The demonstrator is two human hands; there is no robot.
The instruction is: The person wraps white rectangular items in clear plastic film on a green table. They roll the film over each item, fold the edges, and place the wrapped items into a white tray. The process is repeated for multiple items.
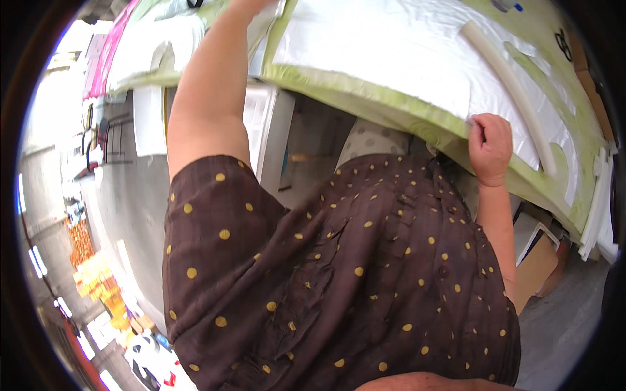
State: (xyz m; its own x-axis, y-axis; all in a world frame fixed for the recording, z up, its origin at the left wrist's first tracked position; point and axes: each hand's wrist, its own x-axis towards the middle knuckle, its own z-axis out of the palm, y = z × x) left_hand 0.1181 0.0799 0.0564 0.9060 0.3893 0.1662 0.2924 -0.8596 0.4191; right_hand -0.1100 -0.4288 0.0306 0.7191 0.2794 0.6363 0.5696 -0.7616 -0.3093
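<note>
A glossy white sheet of fabric [385, 52] lies over the green-covered table [365, 91] in front of me. My right hand [490, 146] is closed at the table's near edge, with thumb and fingers pinching the border of the white fabric. My left arm stretches far forward to the upper edge of the view. Only part of my left hand [253, 5] shows there, and its fingers are cut off. On the fabric, right of centre, rests a long, slightly curved cream strip [512, 88].
Black-handled scissors [563, 45] lie at the table's far right. More white material [156, 45] covers another green surface at the left. Below the table edge stand a white frame-like panel [264, 124] and a cardboard piece [536, 264]. Chairs [104, 140] and yellow-orange stacks [104, 287] stand further left.
</note>
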